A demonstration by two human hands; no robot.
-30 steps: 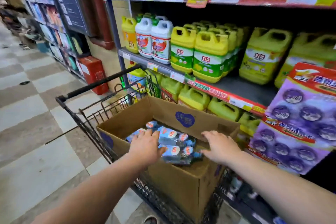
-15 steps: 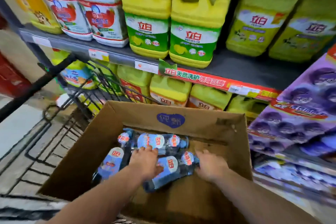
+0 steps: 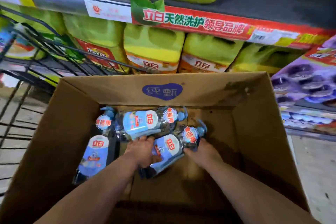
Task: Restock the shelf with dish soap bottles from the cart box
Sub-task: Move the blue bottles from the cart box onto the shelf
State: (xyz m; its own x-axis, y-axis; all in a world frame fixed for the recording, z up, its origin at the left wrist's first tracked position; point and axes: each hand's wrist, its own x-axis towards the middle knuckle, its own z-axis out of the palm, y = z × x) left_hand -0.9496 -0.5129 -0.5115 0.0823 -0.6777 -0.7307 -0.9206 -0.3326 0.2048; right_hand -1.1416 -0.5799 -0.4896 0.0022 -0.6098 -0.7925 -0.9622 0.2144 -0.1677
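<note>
An open cardboard box sits in the cart, with three clear blue-labelled dish soap bottles lying on its floor. One bottle lies at the left and another lies across the back. Both hands are low inside the box on the third bottle, which lies tilted between them. My left hand grips its body from the left. At its neck end, below the pump top, my right hand curls its fingers round it. The fingertips are hidden under the bottle.
The black wire cart extends to the left of the box. Behind it, a shelf of yellow-green detergent jugs sits under a red price strip. Purple packaged goods hang at the right. The floor shows at the lower right.
The view dropped and moved closer to the box. Both hands went from the box's near rim down inside it and closed on the middle bottle.
</note>
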